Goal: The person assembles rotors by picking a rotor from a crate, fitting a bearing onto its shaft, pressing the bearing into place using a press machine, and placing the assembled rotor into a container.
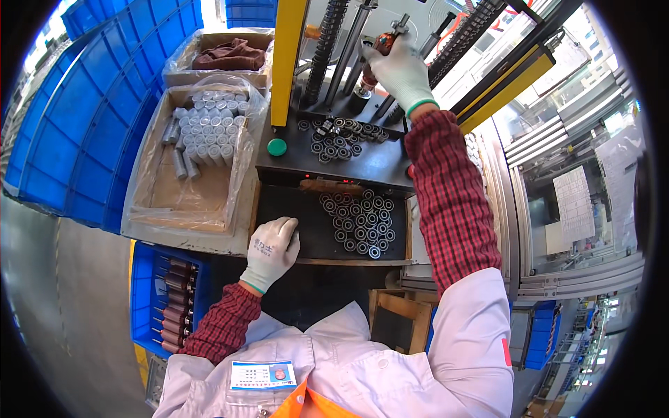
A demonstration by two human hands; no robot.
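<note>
My right hand (403, 70), in a white glove with a green cuff, reaches into the press. Its fingers are wrapped round a motor rotor (383, 44) with an orange-red top and a metal shaft. Below it, a reddish part leads down to a dark cylindrical holder (359, 99) on the press base. Gloved too, my left hand (273, 251) is closed at the front left of the dark tray (289, 203); whatever its fingers may hold is hidden. Ring bearings (362, 219) lie in that tray to its right. More bearings (338, 143) are heaped on the black press base (279, 165).
Left of the press, a plastic-lined box (174, 202) holds silvery cylinders (212, 129). Behind it, another box (174, 70) has brown cloth. A blue bin (143, 306) of rotors stands at lower left. Yellow posts (287, 66) and springs (324, 56) flank the press; a green cap (277, 147) lies nearby.
</note>
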